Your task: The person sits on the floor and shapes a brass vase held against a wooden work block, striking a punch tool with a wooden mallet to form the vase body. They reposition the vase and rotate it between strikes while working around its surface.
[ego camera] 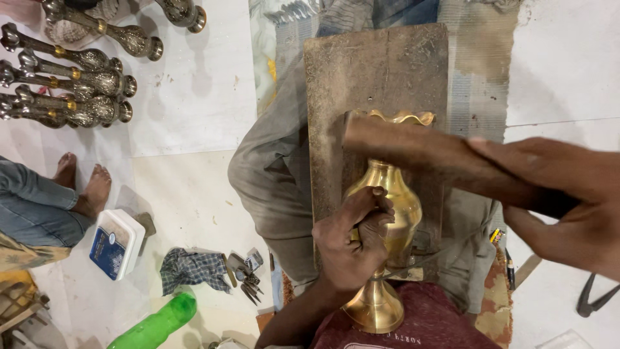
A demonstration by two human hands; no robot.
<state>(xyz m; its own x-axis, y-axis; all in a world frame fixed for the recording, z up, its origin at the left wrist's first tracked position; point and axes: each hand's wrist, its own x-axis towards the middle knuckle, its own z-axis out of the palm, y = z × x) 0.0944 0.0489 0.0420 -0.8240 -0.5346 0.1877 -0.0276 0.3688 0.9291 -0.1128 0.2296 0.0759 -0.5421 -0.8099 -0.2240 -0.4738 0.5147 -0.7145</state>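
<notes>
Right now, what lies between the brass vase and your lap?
In the head view, a worn wooden board lies under the brass vase, resting on the lap. The left hand grips the vase; the right hand holds a wooden mallet.

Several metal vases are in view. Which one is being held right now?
The plain golden brass vase with the wavy rim, lying on the wooden board and gripped by the left hand. The darker patterned vases lie untouched on the floor.

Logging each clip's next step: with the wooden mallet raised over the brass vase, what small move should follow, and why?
Probably a short downward tap. The right hand holds the brown wooden mallet above the fluted golden brass vase, which lies on the worn wooden board; the left hand presses something small, likely a punch, against its belly.
</notes>
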